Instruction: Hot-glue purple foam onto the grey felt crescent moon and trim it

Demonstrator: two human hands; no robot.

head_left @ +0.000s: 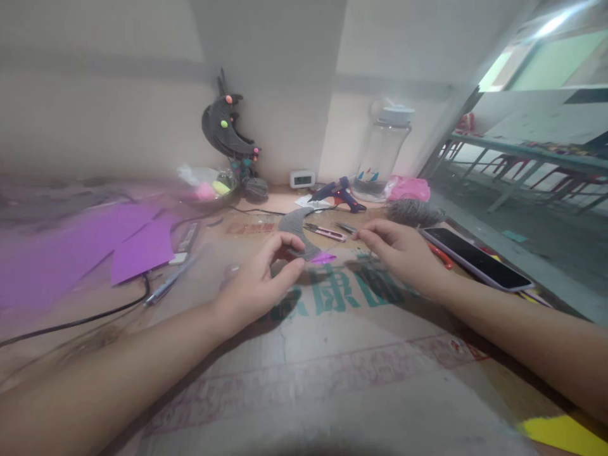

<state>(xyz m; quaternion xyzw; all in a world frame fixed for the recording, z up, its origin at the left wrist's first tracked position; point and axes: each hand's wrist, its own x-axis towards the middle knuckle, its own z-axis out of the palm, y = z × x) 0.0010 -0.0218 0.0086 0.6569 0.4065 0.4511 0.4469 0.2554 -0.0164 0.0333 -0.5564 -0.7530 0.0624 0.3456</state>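
Observation:
My left hand (266, 278) pinches a grey curved felt piece (297, 229) between thumb and fingers, with a small purple scrap (324, 258) lying just beyond it. My right hand (396, 250) rests on the cardboard-covered table (332, 354), fingers curled together near a pair of scissors (344, 228); I cannot make out anything in them. A pink-handled craft knife (327, 233) lies between the two hands.
Purple paper sheets (137, 244) and a black cable (95, 316) lie at left. A phone (475, 256), blue glue gun (339, 195), clear jar (382, 152), bowl (209, 187), small clock (303, 178) and a dark crescent ornament (225, 130) stand behind. Yellow paper (565, 434) lies near right.

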